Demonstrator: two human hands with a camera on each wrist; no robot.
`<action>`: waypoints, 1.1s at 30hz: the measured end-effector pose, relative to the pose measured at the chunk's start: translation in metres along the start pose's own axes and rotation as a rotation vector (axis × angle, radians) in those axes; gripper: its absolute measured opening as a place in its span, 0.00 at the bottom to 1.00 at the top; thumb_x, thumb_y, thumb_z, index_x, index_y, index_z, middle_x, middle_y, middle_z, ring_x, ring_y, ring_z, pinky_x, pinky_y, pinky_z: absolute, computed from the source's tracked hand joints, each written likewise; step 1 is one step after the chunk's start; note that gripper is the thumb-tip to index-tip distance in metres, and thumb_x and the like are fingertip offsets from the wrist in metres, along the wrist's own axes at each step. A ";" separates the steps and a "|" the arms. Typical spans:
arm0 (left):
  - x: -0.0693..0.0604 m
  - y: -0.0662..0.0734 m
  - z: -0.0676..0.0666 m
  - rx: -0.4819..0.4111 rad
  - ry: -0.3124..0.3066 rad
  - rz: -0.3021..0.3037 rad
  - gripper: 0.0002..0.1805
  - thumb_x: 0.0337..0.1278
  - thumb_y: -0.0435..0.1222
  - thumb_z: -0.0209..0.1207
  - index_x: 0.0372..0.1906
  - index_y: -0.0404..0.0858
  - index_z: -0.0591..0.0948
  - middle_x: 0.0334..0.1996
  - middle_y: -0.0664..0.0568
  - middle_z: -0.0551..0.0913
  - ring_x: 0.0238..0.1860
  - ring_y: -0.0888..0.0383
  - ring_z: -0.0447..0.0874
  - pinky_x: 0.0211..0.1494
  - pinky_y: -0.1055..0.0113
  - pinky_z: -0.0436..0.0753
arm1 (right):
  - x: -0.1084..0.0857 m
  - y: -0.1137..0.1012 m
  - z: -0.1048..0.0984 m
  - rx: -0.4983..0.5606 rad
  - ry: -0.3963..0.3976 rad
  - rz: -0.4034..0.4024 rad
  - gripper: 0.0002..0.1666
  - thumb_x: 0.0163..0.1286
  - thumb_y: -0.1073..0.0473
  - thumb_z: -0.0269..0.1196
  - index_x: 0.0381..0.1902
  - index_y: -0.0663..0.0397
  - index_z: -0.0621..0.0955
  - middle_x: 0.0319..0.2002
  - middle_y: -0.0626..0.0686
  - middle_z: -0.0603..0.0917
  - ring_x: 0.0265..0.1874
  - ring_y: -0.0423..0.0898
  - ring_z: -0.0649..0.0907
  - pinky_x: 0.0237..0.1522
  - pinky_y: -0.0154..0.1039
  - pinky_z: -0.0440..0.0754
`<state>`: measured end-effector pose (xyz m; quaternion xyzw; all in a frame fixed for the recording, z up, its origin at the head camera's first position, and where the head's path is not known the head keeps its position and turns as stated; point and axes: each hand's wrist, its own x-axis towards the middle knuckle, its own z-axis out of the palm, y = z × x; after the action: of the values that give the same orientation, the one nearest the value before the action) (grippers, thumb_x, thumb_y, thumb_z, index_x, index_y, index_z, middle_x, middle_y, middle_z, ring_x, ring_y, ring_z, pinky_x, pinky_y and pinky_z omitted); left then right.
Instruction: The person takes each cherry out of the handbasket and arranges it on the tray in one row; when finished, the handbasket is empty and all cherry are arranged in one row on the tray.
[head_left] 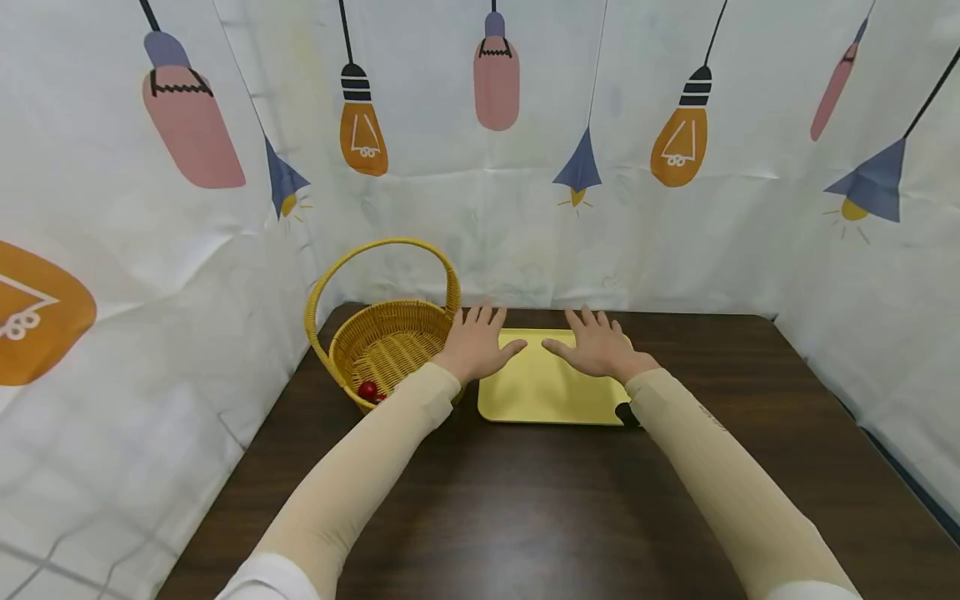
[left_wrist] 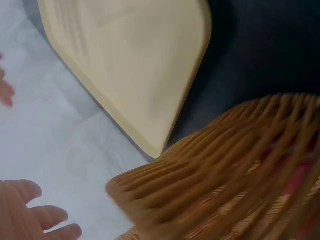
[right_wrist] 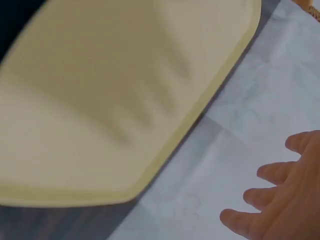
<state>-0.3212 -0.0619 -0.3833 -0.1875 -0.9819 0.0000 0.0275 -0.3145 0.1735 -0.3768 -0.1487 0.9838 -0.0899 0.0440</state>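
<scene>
basket partly tucked behind the left sleeve left of center, red things in it too small to ID, some black blob half behind the right sleeve, left hand chopped lower left, right hand chopped lower right, wrist views

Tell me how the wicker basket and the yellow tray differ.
The basket is woven, while the tray has a smooth surface. The basket is a rounded, deep bowl shape; the tray is shallow and roughly rectangular with rounded corners. The basket carries a tall arched handle, but no such handle shows on the tray. Both are yellowish and sit on the dark table.
</scene>
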 end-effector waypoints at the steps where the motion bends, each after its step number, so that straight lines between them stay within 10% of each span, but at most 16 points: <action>1: -0.003 -0.001 0.001 -0.024 0.010 -0.004 0.46 0.65 0.68 0.30 0.78 0.44 0.48 0.77 0.42 0.47 0.77 0.45 0.45 0.74 0.43 0.48 | -0.001 0.000 0.004 0.014 -0.001 -0.004 0.57 0.67 0.22 0.39 0.78 0.56 0.49 0.75 0.69 0.46 0.71 0.73 0.50 0.67 0.69 0.47; 8: -0.038 -0.025 0.005 -0.275 0.279 -0.010 0.36 0.70 0.56 0.46 0.74 0.40 0.63 0.72 0.42 0.62 0.73 0.44 0.57 0.72 0.46 0.57 | -0.012 -0.005 0.031 0.161 0.005 -0.046 0.56 0.67 0.23 0.42 0.77 0.60 0.52 0.75 0.69 0.49 0.71 0.71 0.54 0.66 0.67 0.53; 18: -0.098 -0.092 0.019 -0.623 1.280 -0.155 0.17 0.59 0.28 0.55 0.54 0.32 0.78 0.50 0.38 0.78 0.49 0.43 0.75 0.53 0.55 0.71 | -0.028 -0.013 0.065 0.392 0.108 -0.102 0.37 0.72 0.44 0.57 0.71 0.59 0.66 0.70 0.63 0.65 0.68 0.61 0.67 0.63 0.59 0.67; 21: -0.108 -0.105 0.031 -0.688 1.454 -0.259 0.23 0.54 0.27 0.55 0.58 0.32 0.71 0.48 0.35 0.72 0.44 0.44 0.69 0.48 0.59 0.66 | -0.030 -0.016 0.072 0.443 0.158 -0.116 0.32 0.72 0.48 0.59 0.68 0.58 0.71 0.68 0.59 0.69 0.67 0.59 0.69 0.63 0.58 0.68; 26: -0.109 -0.114 0.055 -0.743 1.464 -0.372 0.29 0.53 0.29 0.56 0.61 0.33 0.62 0.57 0.40 0.64 0.50 0.43 0.63 0.55 0.57 0.62 | -0.032 -0.021 0.085 0.513 0.242 -0.166 0.25 0.72 0.53 0.60 0.63 0.56 0.76 0.62 0.55 0.77 0.61 0.56 0.75 0.59 0.55 0.72; 33: -0.106 -0.129 0.069 -1.036 1.154 -0.637 0.28 0.63 0.33 0.52 0.68 0.38 0.61 0.56 0.48 0.68 0.54 0.52 0.68 0.56 0.60 0.67 | -0.038 -0.050 0.093 0.704 0.187 -0.215 0.21 0.71 0.55 0.60 0.58 0.59 0.80 0.54 0.54 0.83 0.52 0.53 0.81 0.54 0.49 0.78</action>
<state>-0.2737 -0.2199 -0.4571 0.1394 -0.6954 -0.5548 0.4350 -0.2536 0.1222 -0.4563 -0.2182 0.8712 -0.4396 -0.0075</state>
